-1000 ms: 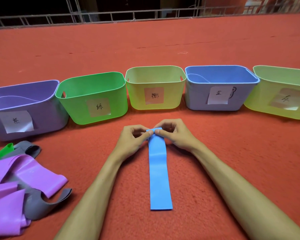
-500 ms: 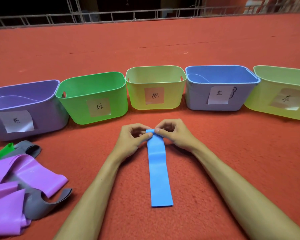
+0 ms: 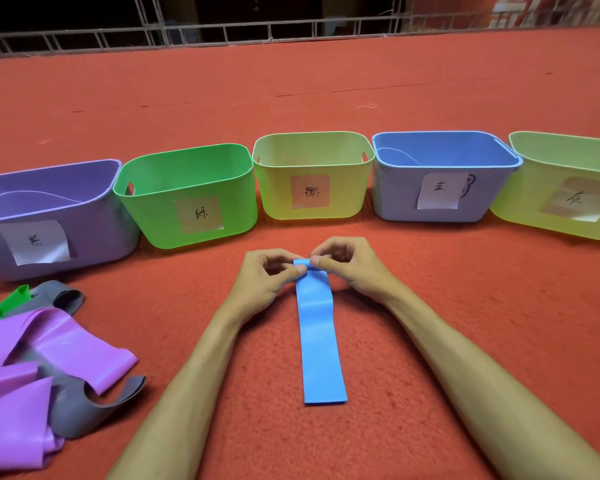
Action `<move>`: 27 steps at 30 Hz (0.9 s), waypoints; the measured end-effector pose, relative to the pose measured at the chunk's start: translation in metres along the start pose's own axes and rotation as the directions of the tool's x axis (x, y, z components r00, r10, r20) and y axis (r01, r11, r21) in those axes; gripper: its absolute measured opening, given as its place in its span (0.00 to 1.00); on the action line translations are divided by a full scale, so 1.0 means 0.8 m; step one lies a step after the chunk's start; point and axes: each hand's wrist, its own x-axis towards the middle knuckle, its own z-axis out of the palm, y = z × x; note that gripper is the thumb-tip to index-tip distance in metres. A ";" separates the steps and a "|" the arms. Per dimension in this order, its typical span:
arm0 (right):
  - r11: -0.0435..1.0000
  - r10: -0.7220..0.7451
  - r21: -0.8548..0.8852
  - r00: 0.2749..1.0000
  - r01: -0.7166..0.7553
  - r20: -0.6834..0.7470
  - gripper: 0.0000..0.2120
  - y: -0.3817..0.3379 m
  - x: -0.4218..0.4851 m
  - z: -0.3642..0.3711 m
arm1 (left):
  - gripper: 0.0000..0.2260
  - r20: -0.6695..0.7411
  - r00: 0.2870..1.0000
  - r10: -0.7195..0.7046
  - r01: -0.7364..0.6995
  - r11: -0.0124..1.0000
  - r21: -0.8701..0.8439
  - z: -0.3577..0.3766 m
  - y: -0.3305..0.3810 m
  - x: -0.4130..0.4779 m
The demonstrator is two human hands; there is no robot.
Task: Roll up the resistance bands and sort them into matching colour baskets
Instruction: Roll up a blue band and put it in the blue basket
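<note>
Blue band (image 3: 317, 327) lies flat on the red carpet (image 3: 465, 341) at frame centre. Its long axis runs straight from lower centre up toward the basket row. The near end is free and square at lower centre, and the far end is tucked between the two hands. We note the left hand (image 3: 267, 275) coming in from the left, thumb and forefinger pinching the left corner of a small turned-over fold at that far end, with the other fingers curled. The right hand (image 3: 347, 268) mirrors it from the right, fingertips nipped on the same fold. Both hands sit at the top end of the strip, level with each other, so neither is nearer. All the loose length lies below them in the frame, toward the body. We judge the roll is barely started, and that the fold must travel down the frame along the strip's length, square to its short edge, or it will wind crooked. The blue basket (image 3: 395, 199) stands up and to the right of the hands, on the right hand's side. Purple bands (image 3: 49, 348), grey bands (image 3: 94, 407) and a green band (image 3: 13, 299) lie heaped at lower left, well apart.
</note>
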 end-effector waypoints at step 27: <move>1.000 -0.007 0.018 0.997 0.005 0.072 0.06 0.000 -0.001 -0.001 | 0.11 -0.006 1.000 0.011 -0.012 0.997 -0.076 -0.006 0.002 0.000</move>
